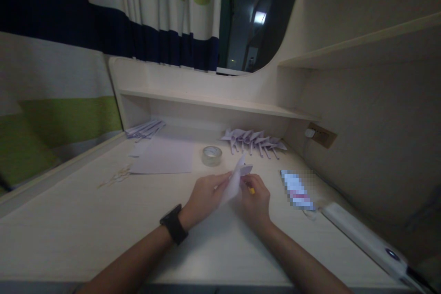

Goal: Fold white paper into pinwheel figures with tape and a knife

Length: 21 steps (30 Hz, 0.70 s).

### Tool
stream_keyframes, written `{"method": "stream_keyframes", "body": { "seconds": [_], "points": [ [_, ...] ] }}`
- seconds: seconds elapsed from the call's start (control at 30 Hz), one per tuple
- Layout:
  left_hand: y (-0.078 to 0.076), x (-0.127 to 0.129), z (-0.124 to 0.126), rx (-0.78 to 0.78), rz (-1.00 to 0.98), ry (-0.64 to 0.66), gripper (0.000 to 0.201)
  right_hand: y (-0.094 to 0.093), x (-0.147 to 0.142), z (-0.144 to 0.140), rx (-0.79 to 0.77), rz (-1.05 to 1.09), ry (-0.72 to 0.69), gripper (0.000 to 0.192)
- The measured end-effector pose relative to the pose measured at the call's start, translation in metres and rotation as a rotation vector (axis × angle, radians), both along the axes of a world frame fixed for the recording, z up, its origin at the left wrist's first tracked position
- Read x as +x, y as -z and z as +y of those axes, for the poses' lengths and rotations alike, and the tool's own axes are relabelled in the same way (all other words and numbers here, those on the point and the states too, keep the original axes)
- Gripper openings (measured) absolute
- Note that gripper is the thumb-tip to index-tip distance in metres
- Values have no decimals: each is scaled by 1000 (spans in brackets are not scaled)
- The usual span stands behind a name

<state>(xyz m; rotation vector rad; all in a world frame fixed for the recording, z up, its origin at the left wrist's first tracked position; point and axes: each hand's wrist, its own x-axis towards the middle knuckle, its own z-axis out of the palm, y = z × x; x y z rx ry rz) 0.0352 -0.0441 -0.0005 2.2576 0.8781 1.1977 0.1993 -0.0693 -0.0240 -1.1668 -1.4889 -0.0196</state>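
Note:
Above the middle of the desk, my left hand (pixel 208 193), with a black watch on its wrist, grips a folded white paper pinwheel (pixel 234 183) by its edge. My right hand (pixel 255 197) is closed close against the pinwheel's other side, its fingers bent. A small yellow object (pixel 251 190) shows between those fingers; its kind is hidden by the hand. Beyond the hands a roll of clear tape (pixel 212 155) lies on the desk. Several finished paper pinwheels (pixel 253 140) with stick handles lie in a row behind, to the right.
White paper sheets (pixel 165 154) lie at the back left, with rolled paper sticks (pixel 146 129) behind them and thin tan strands (pixel 119 175) in front. A phone (pixel 296 190) and a long white device (pixel 365 239) are on the right. A shelf (pixel 206 103) overhangs the desk's back.

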Motion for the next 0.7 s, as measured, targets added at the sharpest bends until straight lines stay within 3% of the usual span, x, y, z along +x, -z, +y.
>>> {"method": "stream_keyframes", "body": {
  "seconds": [0.13, 0.37, 0.7],
  "points": [
    [0, 0, -3, 30, 40, -14, 31, -3, -4, -3, -62, 69, -6, 13],
    [3, 5, -6, 25, -144, -155, 22, -2, -5, -2, -4, 141, -41, 10],
    [8, 2, -3, 280, -103, -135, 22, -2, -4, -3, 72, 121, -83, 8]
  ]
}}
